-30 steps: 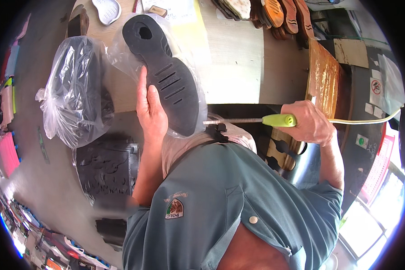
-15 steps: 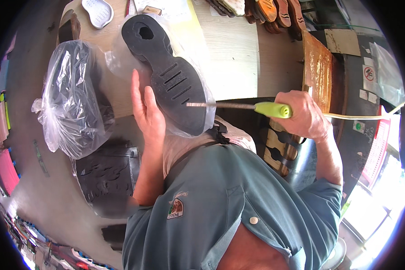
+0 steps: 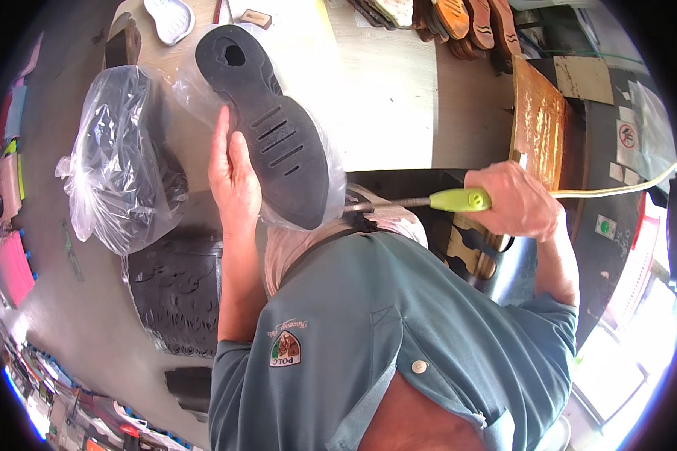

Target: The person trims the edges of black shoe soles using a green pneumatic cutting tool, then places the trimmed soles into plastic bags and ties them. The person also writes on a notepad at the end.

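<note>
A black shoe sole point(image 3: 289, 154), with a hole at its heel and several slots, faces up on a form wrapped in clear plastic film point(image 3: 334, 161). What bears it from below is hidden. My left hand point(image 3: 235, 177) lies along its left side, fingers stretched out, thumb up against the edge. In my right hand point(image 3: 515, 201) is the green handle of a corded soldering iron point(image 3: 451, 201). Its long metal shaft reaches left, and the tip is beside the film at the sole's lower right edge.
A plastic-wrapped bundle point(image 3: 120, 158) stands on the left. Behind are a white sole-shaped piece point(image 3: 169, 19) and brown soles point(image 3: 478, 22) at the table's far edge. The iron's pale cord point(image 3: 617, 188) runs right, past a rusty orange board point(image 3: 538, 120).
The iron's tip has shifted from over the sole down to the film at its right edge. My left hand has come closer against the sole's side, which appears slightly further left.
</note>
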A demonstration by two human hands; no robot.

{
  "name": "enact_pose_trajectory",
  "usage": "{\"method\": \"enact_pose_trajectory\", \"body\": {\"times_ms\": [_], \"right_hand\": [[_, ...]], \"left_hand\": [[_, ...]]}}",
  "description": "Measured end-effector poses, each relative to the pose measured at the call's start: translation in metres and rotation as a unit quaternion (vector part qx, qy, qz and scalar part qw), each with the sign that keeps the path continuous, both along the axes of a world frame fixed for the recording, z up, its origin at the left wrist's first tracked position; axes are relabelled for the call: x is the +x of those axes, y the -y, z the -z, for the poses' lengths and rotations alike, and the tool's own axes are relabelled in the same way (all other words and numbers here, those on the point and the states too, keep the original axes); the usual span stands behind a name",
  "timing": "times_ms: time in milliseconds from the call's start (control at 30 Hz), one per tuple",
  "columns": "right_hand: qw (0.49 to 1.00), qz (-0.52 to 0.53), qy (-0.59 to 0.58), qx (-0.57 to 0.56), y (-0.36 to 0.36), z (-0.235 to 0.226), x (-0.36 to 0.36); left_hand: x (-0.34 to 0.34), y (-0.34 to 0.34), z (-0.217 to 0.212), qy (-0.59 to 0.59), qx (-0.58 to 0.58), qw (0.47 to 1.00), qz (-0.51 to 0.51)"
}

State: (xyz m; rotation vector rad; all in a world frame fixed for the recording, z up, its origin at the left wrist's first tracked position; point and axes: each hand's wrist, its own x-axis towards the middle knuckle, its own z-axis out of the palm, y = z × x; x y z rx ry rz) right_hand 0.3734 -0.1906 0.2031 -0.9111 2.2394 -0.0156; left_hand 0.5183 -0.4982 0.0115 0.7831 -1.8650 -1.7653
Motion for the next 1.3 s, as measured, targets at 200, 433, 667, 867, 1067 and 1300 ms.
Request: {"method": "enact_pose_trajectory", "body": {"times_ms": [200,433,667,867,1067,1300], "right_hand": [[0.997,-0.043,0.052,-0.047,-0.02,0.018,-0.018],[0.989,-0.021,0.099,-0.104,-0.042,0.044,-0.023],[0.975,0.024,-0.14,-0.171,-0.1,0.063,-0.048],[0.847,0.315,-0.408,-0.133,-0.24,0.03,-0.114],[0.732,0.367,-0.564,-0.111,-0.362,-0.014,-0.126],[0.719,0.398,-0.565,0.079,-0.466,-0.061,-0.123]], "left_hand": [[0.003,-0.005,-0.006,0.056,-0.03,0.998,-0.013],[0.001,-0.009,-0.002,0.066,-0.066,0.994,-0.057],[-0.002,0.007,0.003,0.085,-0.088,0.987,-0.102],[-0.028,0.043,-0.007,0.09,-0.014,0.984,-0.153],[-0.049,0.077,0.0,0.066,-0.195,0.973,-0.109],[-0.081,0.102,0.014,0.043,-0.227,0.949,-0.213]]}}
